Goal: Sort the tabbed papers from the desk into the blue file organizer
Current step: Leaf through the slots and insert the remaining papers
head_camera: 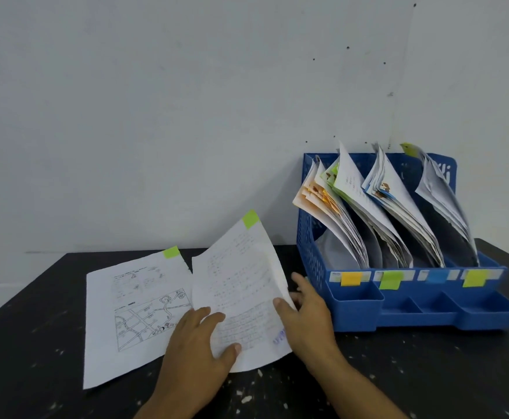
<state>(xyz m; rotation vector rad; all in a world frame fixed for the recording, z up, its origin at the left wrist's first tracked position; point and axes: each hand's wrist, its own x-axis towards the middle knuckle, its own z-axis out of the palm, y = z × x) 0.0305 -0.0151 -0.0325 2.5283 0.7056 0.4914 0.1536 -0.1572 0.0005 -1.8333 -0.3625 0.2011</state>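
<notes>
A white sheet with a green tab (241, 282) is lifted off the desk, its far end curling upward. My right hand (304, 316) grips its right edge between thumb and fingers. My left hand (198, 349) pinches its near left corner. Under and left of it lies a second green-tabbed sheet with a map drawing (132, 316), flat on the desk. The blue file organizer (353, 300) stands to the right, its slots full of leaning papers, with orange, green, blue and yellow tabs along its front.
The dark desk (398, 373) is speckled with pale flecks. A grey-white wall (186, 116) rises right behind the desk and the organizer. The organizer's low front trays (428, 306) lie just right of my right hand.
</notes>
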